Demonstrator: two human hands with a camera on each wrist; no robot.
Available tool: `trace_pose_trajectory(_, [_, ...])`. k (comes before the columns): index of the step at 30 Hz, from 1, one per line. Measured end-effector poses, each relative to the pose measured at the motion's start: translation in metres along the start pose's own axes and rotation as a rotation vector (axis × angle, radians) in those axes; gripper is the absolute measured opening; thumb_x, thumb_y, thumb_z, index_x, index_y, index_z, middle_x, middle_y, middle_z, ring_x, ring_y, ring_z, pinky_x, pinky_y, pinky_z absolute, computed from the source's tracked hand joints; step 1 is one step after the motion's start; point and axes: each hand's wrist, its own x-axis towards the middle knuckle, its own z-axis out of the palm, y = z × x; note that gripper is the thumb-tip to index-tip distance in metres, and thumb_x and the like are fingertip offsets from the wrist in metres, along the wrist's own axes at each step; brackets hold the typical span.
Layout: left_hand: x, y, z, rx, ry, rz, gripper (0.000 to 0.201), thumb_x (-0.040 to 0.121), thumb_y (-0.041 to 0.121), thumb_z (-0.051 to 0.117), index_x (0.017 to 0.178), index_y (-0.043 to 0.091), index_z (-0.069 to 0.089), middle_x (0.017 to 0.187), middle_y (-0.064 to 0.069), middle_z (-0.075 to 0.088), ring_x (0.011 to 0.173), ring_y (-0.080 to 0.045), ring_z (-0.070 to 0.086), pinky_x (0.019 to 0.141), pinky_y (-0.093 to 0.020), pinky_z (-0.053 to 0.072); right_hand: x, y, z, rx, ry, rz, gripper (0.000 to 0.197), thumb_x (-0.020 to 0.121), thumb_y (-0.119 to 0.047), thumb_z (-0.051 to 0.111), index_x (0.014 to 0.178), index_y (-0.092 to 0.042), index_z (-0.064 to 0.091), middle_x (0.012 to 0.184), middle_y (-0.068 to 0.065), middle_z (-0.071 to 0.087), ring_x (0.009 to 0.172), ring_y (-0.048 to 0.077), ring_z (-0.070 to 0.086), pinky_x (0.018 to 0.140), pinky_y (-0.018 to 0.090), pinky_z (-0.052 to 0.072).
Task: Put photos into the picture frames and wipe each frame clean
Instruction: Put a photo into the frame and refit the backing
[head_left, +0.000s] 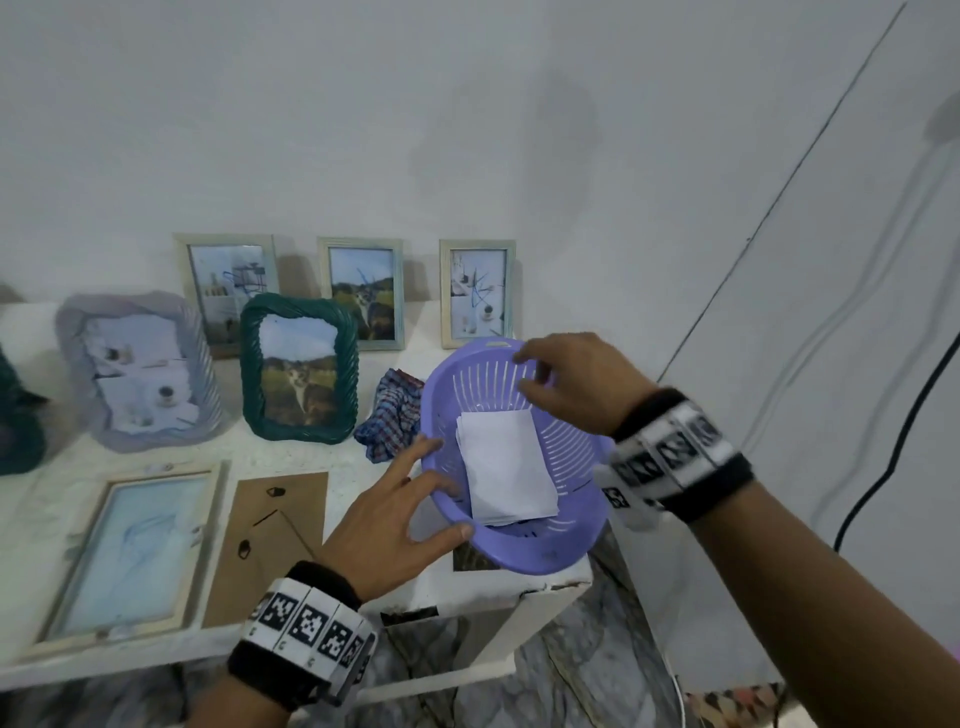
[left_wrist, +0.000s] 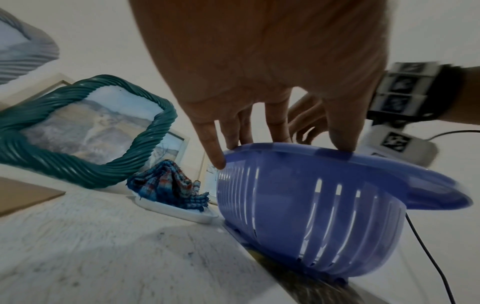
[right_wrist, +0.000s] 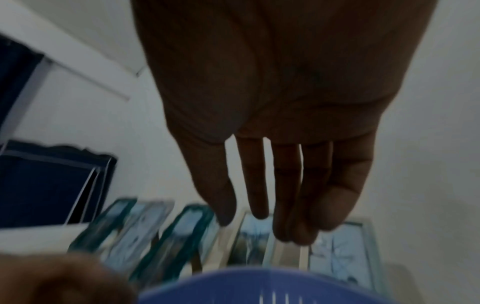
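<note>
A purple slotted basket (head_left: 545, 551) (left_wrist: 298, 216) (right_wrist: 259, 288) is tilted at the table's right corner, with a stack of white-backed photos (head_left: 506, 462) inside. My left hand (head_left: 447, 488) (left_wrist: 280, 144) grips its near-left rim, thumb on the edge and fingers over it. Fingers straight, my right hand (head_left: 530, 371) (right_wrist: 262, 226) hovers over the basket's far rim and holds nothing. A pale wooden frame (head_left: 130, 556) lies flat at front left, beside its brown backing board (head_left: 270, 545). A checked cloth (head_left: 392, 421) (left_wrist: 168, 181) lies left of the basket.
A green frame (head_left: 301, 369) (left_wrist: 85, 131) and a lilac frame (head_left: 140, 374) stand with photos in them. Three wooden frames (head_left: 362, 293) lean on the wall behind. A loose photo (head_left: 470, 558) pokes out under the basket. A black cable (head_left: 893, 441) hangs at right.
</note>
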Motion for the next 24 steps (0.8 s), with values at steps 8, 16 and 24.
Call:
trace_pose_trajectory(8, [-0.001, 0.005, -0.003, 0.015, -0.025, -0.055, 0.040, 0.079, 0.072, 0.054, 0.104, 0.041, 0.056, 0.153, 0.027, 0.017, 0.138, 0.014, 0.013, 0.095, -0.028, 0.046, 0.094, 0.004, 0.104, -0.437, -0.495, -0.008, 0.058, 0.072, -0.041, 0.078, 0.117, -0.012, 0.055, 0.115, 0.009, 0.062, 0.101, 0.030, 0.060, 0.083, 0.041, 0.053])
trace_pose_trajectory(16, [0.000, 0.005, -0.001, 0.047, -0.026, -0.074, 0.046, 0.078, 0.074, 0.050, 0.106, 0.038, 0.056, 0.155, 0.024, 0.017, 0.142, 0.009, 0.012, 0.093, -0.031, 0.047, 0.094, 0.019, 0.123, -0.447, -0.417, 0.016, 0.063, 0.077, -0.033, 0.076, 0.129, -0.014, 0.046, 0.123, 0.011, 0.058, 0.111, 0.035, 0.056, 0.082, 0.042, 0.048])
trace_pose_trajectory(24, [-0.003, 0.003, -0.014, -0.102, 0.104, -0.042, 0.041, 0.087, 0.061, 0.051, 0.120, 0.037, 0.056, 0.145, 0.018, 0.034, 0.132, 0.001, 0.036, 0.099, -0.033, 0.046, 0.066, -0.005, 0.027, 0.018, -0.134, 0.118, 0.026, 0.087, -0.008, 0.047, 0.107, -0.021, 0.057, 0.111, 0.010, 0.062, 0.097, 0.029, 0.057, 0.075, 0.029, 0.041])
